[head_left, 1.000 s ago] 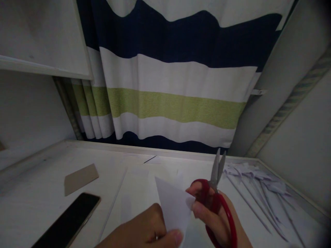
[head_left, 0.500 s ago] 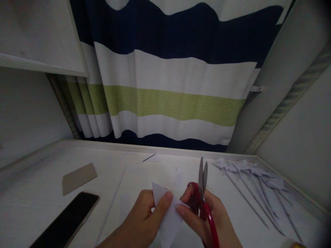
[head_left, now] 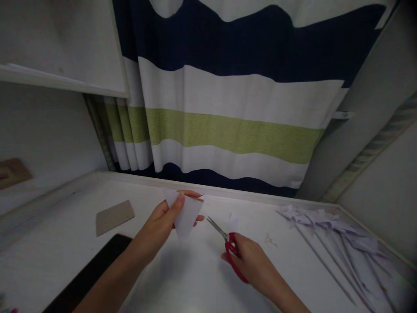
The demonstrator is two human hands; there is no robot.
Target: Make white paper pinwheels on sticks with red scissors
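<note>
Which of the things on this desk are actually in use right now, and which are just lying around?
In use:
- folded white paper, held up in the left hand
- red-handled scissors, in the right hand, blades slightly apart

Lying about:
- black phone
- brown card piece
- row of white paper pieces at the right
- small scraps on the desk

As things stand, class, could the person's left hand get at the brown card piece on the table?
Probably not freely: the left hand is pinching a folded white paper. The brown card piece lies uncovered just left of it.
</note>
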